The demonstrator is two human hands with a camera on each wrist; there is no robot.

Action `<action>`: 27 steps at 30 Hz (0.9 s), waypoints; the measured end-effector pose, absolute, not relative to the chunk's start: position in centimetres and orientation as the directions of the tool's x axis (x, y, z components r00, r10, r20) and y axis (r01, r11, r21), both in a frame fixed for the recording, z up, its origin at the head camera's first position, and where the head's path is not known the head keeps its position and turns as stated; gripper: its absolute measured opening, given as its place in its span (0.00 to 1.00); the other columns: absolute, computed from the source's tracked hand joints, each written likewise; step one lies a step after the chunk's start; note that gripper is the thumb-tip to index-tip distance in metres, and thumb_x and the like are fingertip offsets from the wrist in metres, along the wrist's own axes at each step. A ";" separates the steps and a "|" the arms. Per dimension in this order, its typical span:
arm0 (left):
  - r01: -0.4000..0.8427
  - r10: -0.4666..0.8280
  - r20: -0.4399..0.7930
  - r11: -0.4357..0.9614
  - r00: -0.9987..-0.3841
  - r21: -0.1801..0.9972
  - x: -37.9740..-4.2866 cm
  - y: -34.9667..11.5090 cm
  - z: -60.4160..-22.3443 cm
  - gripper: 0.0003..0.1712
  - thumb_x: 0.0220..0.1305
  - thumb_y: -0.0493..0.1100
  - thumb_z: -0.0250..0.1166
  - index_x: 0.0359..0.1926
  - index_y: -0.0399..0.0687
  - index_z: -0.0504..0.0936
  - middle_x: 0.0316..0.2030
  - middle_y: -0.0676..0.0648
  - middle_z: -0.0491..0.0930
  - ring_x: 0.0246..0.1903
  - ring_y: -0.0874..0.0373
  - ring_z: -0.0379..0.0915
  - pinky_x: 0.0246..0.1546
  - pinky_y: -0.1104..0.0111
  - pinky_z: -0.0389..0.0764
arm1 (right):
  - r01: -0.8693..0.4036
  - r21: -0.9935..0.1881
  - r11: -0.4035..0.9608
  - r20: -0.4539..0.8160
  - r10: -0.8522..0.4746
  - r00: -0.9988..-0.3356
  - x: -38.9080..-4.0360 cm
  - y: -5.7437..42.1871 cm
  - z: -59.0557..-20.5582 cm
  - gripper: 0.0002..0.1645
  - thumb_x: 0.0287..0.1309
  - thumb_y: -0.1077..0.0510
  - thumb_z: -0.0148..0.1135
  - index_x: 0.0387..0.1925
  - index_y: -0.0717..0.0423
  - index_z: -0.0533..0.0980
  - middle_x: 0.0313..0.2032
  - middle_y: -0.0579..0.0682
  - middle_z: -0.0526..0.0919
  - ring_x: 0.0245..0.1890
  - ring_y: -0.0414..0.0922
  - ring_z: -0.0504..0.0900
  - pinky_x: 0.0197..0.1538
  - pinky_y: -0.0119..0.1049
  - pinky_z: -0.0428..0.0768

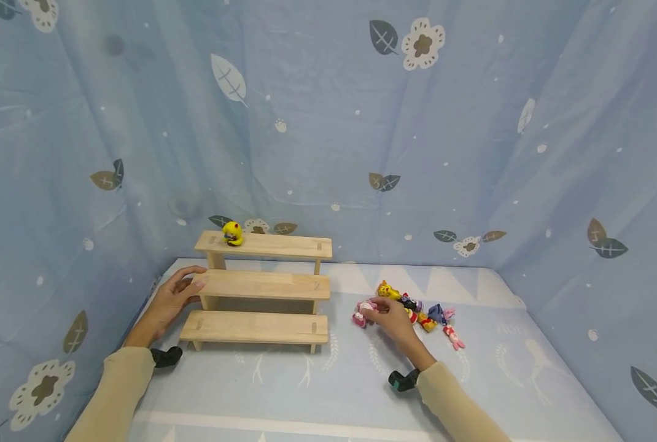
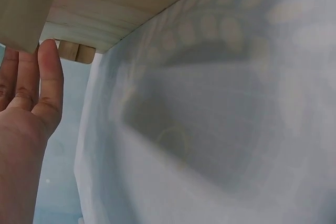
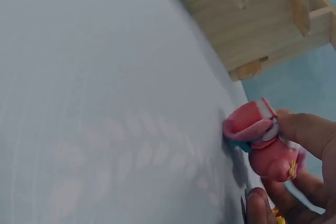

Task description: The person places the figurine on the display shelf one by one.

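My right hand (image 1: pixel 392 319) pinches a small pink figurine (image 1: pixel 360 317) close over the table, beside the pile of toys. The right wrist view shows this figurine (image 3: pixel 270 158) with a rounded pink body, thumb and fingertips at its side. At the left, my left hand (image 1: pixel 174 298) touches the left end of the middle step of a light wooden three-step display stand (image 1: pixel 262 285). Its fingers (image 2: pixel 50 72) reach up nearly straight against the board in the left wrist view, their tips partly hidden. A yellow figurine (image 1: pixel 233 233) sits on the top step, toward the left.
Several small figurines lie in a loose pile right of the stand, among them a yellow one (image 1: pixel 388 290), a dark blue one (image 1: pixel 436 314) and a red-and-pink one (image 1: pixel 454 337). A patterned cloth covers the table (image 1: pixel 350 393); blue curtains (image 1: pixel 328 123) enclose it.
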State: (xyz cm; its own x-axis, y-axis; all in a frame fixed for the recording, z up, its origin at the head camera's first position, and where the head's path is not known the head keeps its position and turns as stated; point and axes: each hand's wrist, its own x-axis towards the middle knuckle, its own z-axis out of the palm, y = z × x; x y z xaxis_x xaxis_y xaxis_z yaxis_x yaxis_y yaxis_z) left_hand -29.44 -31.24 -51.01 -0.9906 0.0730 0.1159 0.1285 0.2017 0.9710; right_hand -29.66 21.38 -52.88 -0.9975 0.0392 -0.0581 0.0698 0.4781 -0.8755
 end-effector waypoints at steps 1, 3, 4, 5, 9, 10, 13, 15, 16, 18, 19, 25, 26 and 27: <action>0.128 0.071 0.116 0.200 -0.991 0.971 -29.5 -31.2 -51.0 0.32 0.75 0.54 0.63 0.74 0.51 0.67 0.53 0.50 0.77 0.50 0.62 0.77 0.51 0.61 0.83 | 0.084 -0.897 0.433 -0.071 0.046 -0.996 -29.6 21.3 -52.8 0.31 0.56 0.45 0.79 0.58 0.53 0.81 0.50 0.52 0.82 0.48 0.49 0.79 0.46 0.39 0.81; 0.133 0.076 0.120 0.203 -0.990 0.970 -29.5 -31.2 -51.0 0.33 0.76 0.54 0.62 0.74 0.50 0.67 0.53 0.50 0.76 0.50 0.62 0.77 0.51 0.60 0.83 | 0.091 -0.926 0.365 -0.080 0.045 -0.996 -29.6 21.2 -52.6 0.31 0.52 0.48 0.81 0.57 0.51 0.82 0.52 0.53 0.82 0.52 0.50 0.78 0.50 0.42 0.80; 0.133 0.079 0.119 0.206 -0.990 0.969 -29.5 -31.3 -51.0 0.33 0.76 0.55 0.62 0.75 0.51 0.66 0.54 0.50 0.76 0.50 0.62 0.77 0.51 0.60 0.83 | 0.089 -0.936 0.340 -0.081 0.038 -0.996 -29.5 21.2 -52.6 0.32 0.51 0.48 0.82 0.57 0.51 0.82 0.54 0.53 0.81 0.54 0.51 0.77 0.52 0.43 0.79; 0.131 0.076 0.118 0.207 -0.990 0.970 -29.5 -31.3 -51.0 0.33 0.76 0.55 0.62 0.74 0.51 0.67 0.54 0.50 0.75 0.50 0.62 0.77 0.52 0.60 0.83 | 0.087 -0.942 0.323 -0.081 0.030 -0.996 -29.5 21.2 -52.5 0.31 0.51 0.49 0.83 0.56 0.51 0.82 0.54 0.53 0.81 0.55 0.51 0.77 0.53 0.45 0.79; 0.126 0.072 0.113 0.213 -0.991 0.969 -29.4 -31.5 -50.9 0.33 0.76 0.56 0.62 0.75 0.52 0.66 0.55 0.50 0.75 0.50 0.63 0.77 0.52 0.58 0.83 | 0.072 -0.952 0.298 -0.079 -0.011 -0.997 -29.4 21.2 -52.7 0.29 0.51 0.50 0.83 0.54 0.49 0.83 0.56 0.52 0.81 0.55 0.51 0.79 0.55 0.47 0.79; 0.122 0.069 0.110 0.211 -0.992 0.970 -29.3 -31.5 -50.9 0.34 0.75 0.56 0.62 0.75 0.51 0.66 0.54 0.50 0.75 0.50 0.63 0.77 0.52 0.58 0.83 | 0.069 -0.952 0.298 -0.077 -0.018 -0.997 -29.4 21.3 -52.7 0.28 0.52 0.50 0.82 0.54 0.49 0.83 0.56 0.51 0.81 0.55 0.51 0.79 0.55 0.47 0.80; 0.118 0.071 0.105 0.209 -0.992 0.971 -29.2 -31.4 -50.7 0.33 0.75 0.55 0.62 0.75 0.52 0.66 0.55 0.49 0.75 0.50 0.63 0.77 0.52 0.58 0.83 | 0.061 -0.955 0.289 -0.073 -0.030 -0.997 -29.3 21.4 -52.9 0.25 0.55 0.53 0.80 0.55 0.48 0.83 0.55 0.50 0.82 0.53 0.49 0.80 0.56 0.45 0.80; 0.116 0.072 0.103 0.211 -0.992 0.971 -29.2 -31.4 -50.6 0.33 0.75 0.55 0.63 0.75 0.53 0.67 0.56 0.48 0.75 0.50 0.64 0.78 0.52 0.57 0.83 | 0.048 -0.957 0.287 -0.059 -0.030 -0.998 -29.2 21.6 -52.9 0.25 0.56 0.54 0.79 0.55 0.48 0.83 0.55 0.50 0.83 0.52 0.48 0.80 0.55 0.43 0.80; 0.115 0.071 0.102 0.211 -0.992 0.971 -29.2 -31.3 -50.6 0.33 0.75 0.56 0.63 0.75 0.53 0.67 0.56 0.48 0.74 0.50 0.64 0.78 0.52 0.57 0.83 | 0.041 -0.957 0.287 -0.052 -0.031 -0.998 -29.2 21.7 -52.9 0.25 0.56 0.54 0.79 0.56 0.48 0.82 0.55 0.50 0.83 0.52 0.48 0.81 0.54 0.43 0.80; 0.113 0.068 0.100 0.213 -0.993 0.971 -29.1 -31.3 -50.6 0.33 0.75 0.55 0.62 0.75 0.53 0.66 0.56 0.48 0.74 0.50 0.64 0.78 0.52 0.57 0.83 | 0.022 -0.957 0.288 -0.034 -0.036 -0.999 -29.2 21.8 -52.9 0.26 0.56 0.53 0.80 0.56 0.48 0.82 0.56 0.51 0.83 0.52 0.49 0.81 0.53 0.42 0.80; 0.112 0.066 0.100 0.214 -0.993 0.970 -29.1 -31.3 -50.6 0.33 0.76 0.55 0.62 0.75 0.52 0.66 0.57 0.48 0.74 0.50 0.64 0.78 0.51 0.58 0.83 | 0.012 -0.958 0.288 -0.025 -0.042 -0.999 -29.2 21.8 -52.9 0.27 0.55 0.52 0.80 0.56 0.49 0.82 0.56 0.52 0.83 0.52 0.49 0.82 0.53 0.42 0.81; 0.109 0.064 0.098 0.202 -0.993 0.973 -29.2 -31.4 -50.9 0.33 0.75 0.55 0.62 0.75 0.52 0.66 0.56 0.49 0.74 0.50 0.64 0.77 0.50 0.61 0.84 | -0.034 -0.953 0.300 0.016 -0.062 -0.998 -29.4 21.8 -52.2 0.29 0.55 0.49 0.80 0.57 0.47 0.80 0.59 0.52 0.81 0.50 0.49 0.82 0.47 0.38 0.80; 0.111 0.067 0.099 0.201 -0.993 0.973 -29.2 -31.5 -50.9 0.33 0.75 0.55 0.63 0.75 0.53 0.67 0.56 0.49 0.74 0.50 0.63 0.78 0.50 0.61 0.84 | -0.043 -0.955 0.294 0.025 -0.063 -0.998 -29.4 21.7 -52.1 0.28 0.55 0.51 0.80 0.56 0.47 0.81 0.58 0.52 0.81 0.49 0.49 0.82 0.46 0.38 0.81; 0.115 0.070 0.102 0.205 -0.992 0.972 -29.3 -31.6 -51.0 0.33 0.75 0.55 0.63 0.75 0.52 0.66 0.55 0.50 0.75 0.50 0.63 0.78 0.50 0.61 0.84 | -0.051 -0.955 0.292 0.034 -0.062 -0.997 -29.4 21.6 -51.9 0.28 0.55 0.51 0.80 0.56 0.47 0.81 0.58 0.52 0.81 0.49 0.49 0.82 0.46 0.37 0.81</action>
